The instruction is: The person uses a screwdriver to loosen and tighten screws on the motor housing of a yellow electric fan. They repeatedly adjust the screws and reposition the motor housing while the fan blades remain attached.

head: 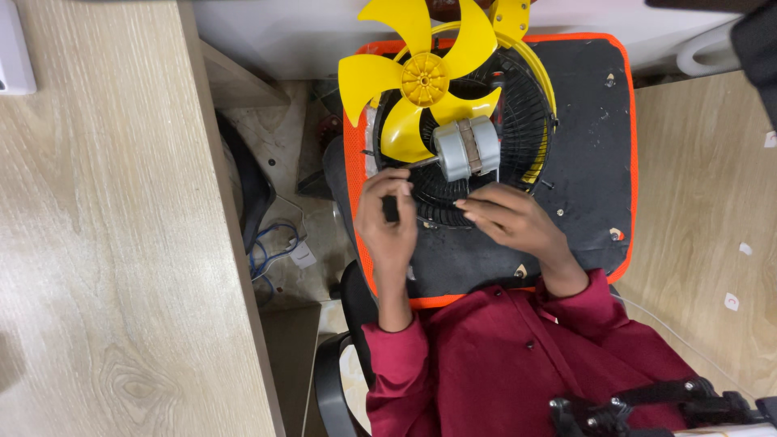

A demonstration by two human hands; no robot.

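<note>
Seen from the head camera, a person in a dark red shirt [518, 356] sits with a black board edged in orange [595, 162] across the lap. On the board lies a round black wire fan guard [526, 129], and a grey fan motor [467, 148] rests on the near part of that guard, its thin shaft pointing left. A yellow fan blade [421, 77] with a ribbed hub lies on the far left part of the guard, its lobes reaching past the board's far edge. A yellow ring [544, 81] curves around the guard's right side.

The left hand [388, 222] is at the near left rim of the guard, just below the motor shaft. Its fingers are curled around a small dark object [391, 208]; what that object is cannot be told. The right hand [511, 218] lies on the near rim of the guard, just near of the motor, with fingers stretched leftward and loosely spread, gripping nothing that shows. The two hands are close but apart.

Left of the person stands a pale wooden table [105, 243], and another wooden surface [704, 202] is on the right. Between the left table and the board, blue cables [263, 247] lie on the floor.
</note>
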